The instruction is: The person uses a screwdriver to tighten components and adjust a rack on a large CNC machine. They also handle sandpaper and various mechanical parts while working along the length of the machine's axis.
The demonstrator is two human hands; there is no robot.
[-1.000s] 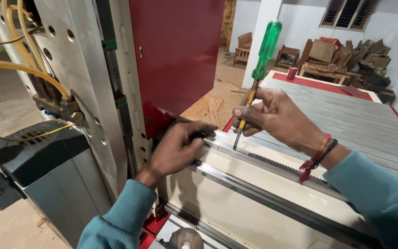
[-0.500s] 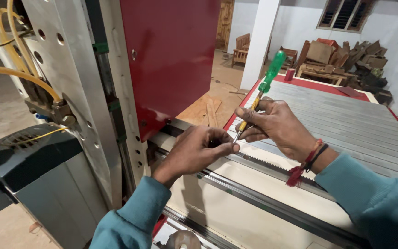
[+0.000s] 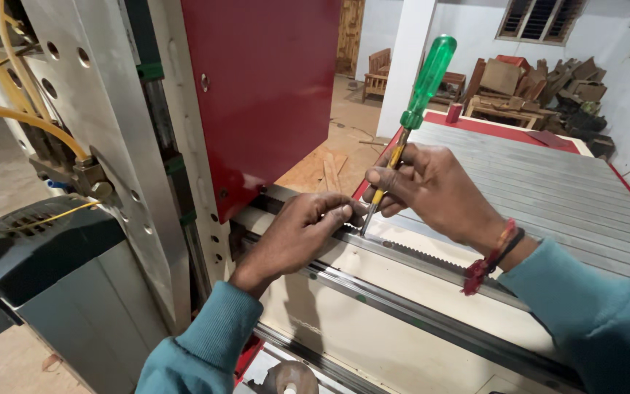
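My right hand (image 3: 432, 191) grips the shaft of a green-handled screwdriver (image 3: 415, 102), held upright with its tip down on the toothed rack (image 3: 432, 257) along the machine's side. My left hand (image 3: 294, 235) lies beside the tip, thumb and fingers pinched at the rack close to where the tip touches. What the fingers pinch is too small to tell. Both hands sit just right of the red gantry panel (image 3: 257, 95). A red thread and a dark band circle my right wrist.
A steel guide rail (image 3: 432, 325) runs below the rack. The ribbed grey machine bed (image 3: 548, 182) stretches to the right. Yellow hoses (image 3: 9, 109) and a perforated metal plate (image 3: 103, 117) stand at the left. Stacked wooden furniture (image 3: 534, 84) fills the far room.
My left hand has slid right along the rack to meet the screwdriver tip. The screwdriver has stayed in my right hand, still upright, now just beside my left fingers.
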